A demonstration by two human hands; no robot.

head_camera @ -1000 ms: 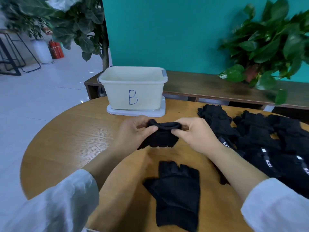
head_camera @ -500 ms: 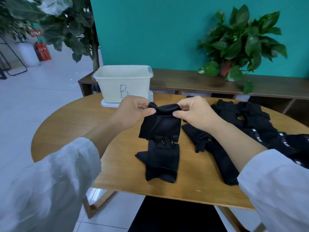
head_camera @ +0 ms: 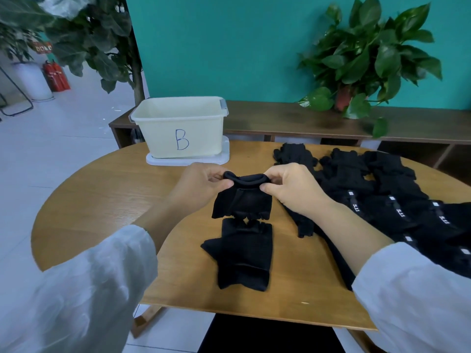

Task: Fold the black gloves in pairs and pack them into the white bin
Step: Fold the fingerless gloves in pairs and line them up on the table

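Note:
I hold a black fingerless glove (head_camera: 242, 200) by its cuff above the round wooden table (head_camera: 102, 200). My left hand (head_camera: 201, 184) pinches the cuff's left end and my right hand (head_camera: 293, 187) pinches its right end. The glove hangs with its fingers down, just above a second black glove (head_camera: 242, 253) lying flat on the table. The white bin (head_camera: 178, 128), marked with a blue B, stands at the table's far edge, and its inside looks empty. A pile of black gloves (head_camera: 382, 200) covers the table's right side.
The bin rests on a white lid (head_camera: 188, 160). Behind the table runs a low wooden shelf (head_camera: 331, 121) with a potted plant (head_camera: 364, 57) against a teal wall. A tall leafy plant (head_camera: 84, 36) stands at the back left beside open floor.
The view has lifted and steadied. My hands have kept their grip on the cuff, with the hanging glove now lined up over the flat glove below it.

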